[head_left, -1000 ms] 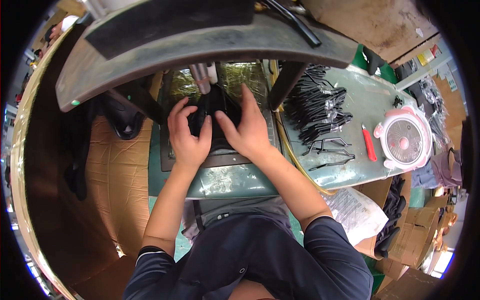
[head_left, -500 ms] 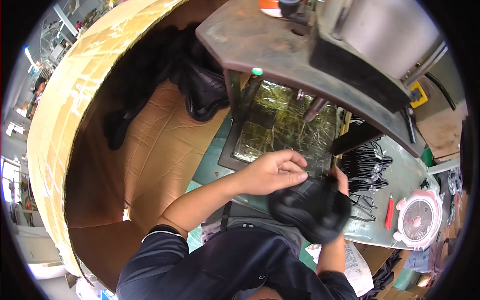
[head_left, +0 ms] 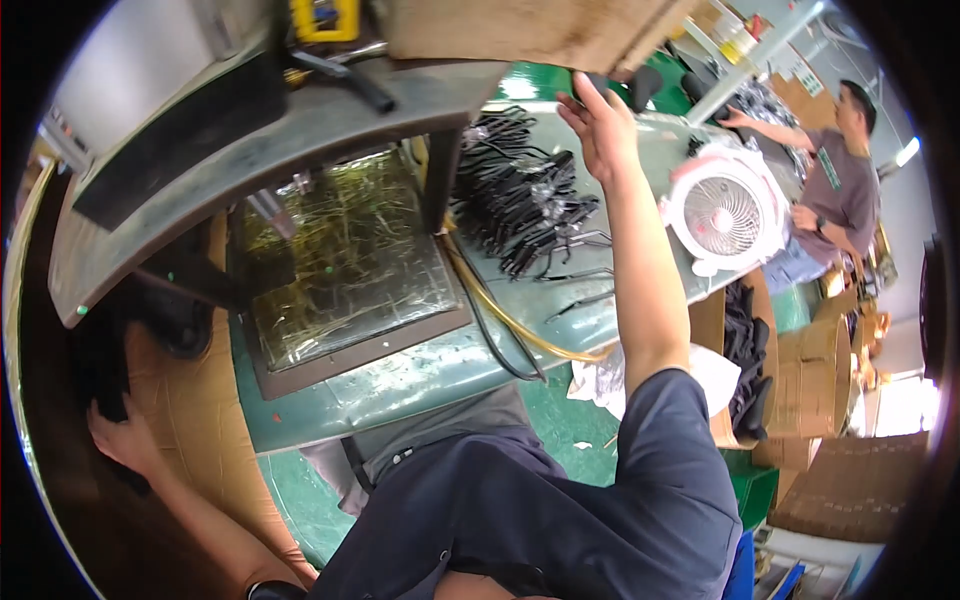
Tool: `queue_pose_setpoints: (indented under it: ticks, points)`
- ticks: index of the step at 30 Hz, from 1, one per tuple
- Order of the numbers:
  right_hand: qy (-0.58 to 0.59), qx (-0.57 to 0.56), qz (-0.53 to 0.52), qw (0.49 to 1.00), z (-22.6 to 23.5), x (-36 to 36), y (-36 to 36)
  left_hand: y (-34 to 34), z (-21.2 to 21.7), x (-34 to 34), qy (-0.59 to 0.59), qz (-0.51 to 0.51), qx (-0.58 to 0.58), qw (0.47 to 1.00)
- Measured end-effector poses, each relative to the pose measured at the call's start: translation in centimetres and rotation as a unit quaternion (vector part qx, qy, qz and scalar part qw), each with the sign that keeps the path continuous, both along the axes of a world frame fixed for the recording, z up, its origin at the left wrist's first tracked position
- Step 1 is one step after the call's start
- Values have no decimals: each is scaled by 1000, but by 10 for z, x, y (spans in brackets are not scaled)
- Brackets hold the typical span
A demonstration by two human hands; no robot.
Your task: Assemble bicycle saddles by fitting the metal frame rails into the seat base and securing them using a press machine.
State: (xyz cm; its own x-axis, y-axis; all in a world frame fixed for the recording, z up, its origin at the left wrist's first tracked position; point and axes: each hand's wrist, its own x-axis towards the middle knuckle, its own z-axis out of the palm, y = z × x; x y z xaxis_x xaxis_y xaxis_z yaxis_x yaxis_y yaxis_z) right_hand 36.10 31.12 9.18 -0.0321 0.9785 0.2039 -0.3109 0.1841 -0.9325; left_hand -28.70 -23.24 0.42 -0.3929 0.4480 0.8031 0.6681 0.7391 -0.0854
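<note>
My right hand (head_left: 605, 135) reaches over the bench to its far edge, fingers stretched and apart. Its fingertips are beside a dark piece that they partly hide; another rounded black piece (head_left: 645, 88) lies just beyond. Down at the left, my left hand (head_left: 122, 440) is inside the big cardboard box, fingers apart against dark pieces whose shapes are hard to make out. Nearby in the box is a black moulded piece shaped like a bike saddle (head_left: 175, 325). Between my arms, a metal press (head_left: 200, 190) stands over a plate (head_left: 350, 270) wrapped in shiny clear film.
Several bent black wire rods (head_left: 525, 200) lie bundled on the green bench (head_left: 400, 385). A pink and white fan (head_left: 725, 215) stands to their right. A yellow hose (head_left: 500, 310) crosses the bench. Another person (head_left: 840, 190) works at the far right, beside cardboard boxes (head_left: 810, 385).
Both hands held the black saddle-shaped piece before me; now they are far apart. The right has gone to the far edge, the left into the box. My view has swung right.
</note>
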Motion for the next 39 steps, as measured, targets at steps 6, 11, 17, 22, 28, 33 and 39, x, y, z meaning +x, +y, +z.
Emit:
queue_pose_setpoints:
  ticks: [6,11,17,22,28,33,39]
  points:
    - [-503,230,-24,833,-21,62,-83,-58,-48,-63,-149,2,-39,988]
    - [-689,166,78,701,-56,142,-156,-26,-19,-1,-111,-53,-98,988]
    - [-669,162,89,720,-73,124,-200,55,-10,181,-44,-258,-154,953]
    - [-627,156,74,760,-60,131,-205,107,6,272,-212,-365,-155,893]
    - [-546,176,53,817,-39,124,-224,61,30,168,-261,-296,-236,888]
    - [-459,108,87,877,-36,86,-241,52,6,115,-319,-340,-203,861]
    - [-333,35,165,928,-36,64,-249,72,15,189,-305,-429,-80,846]
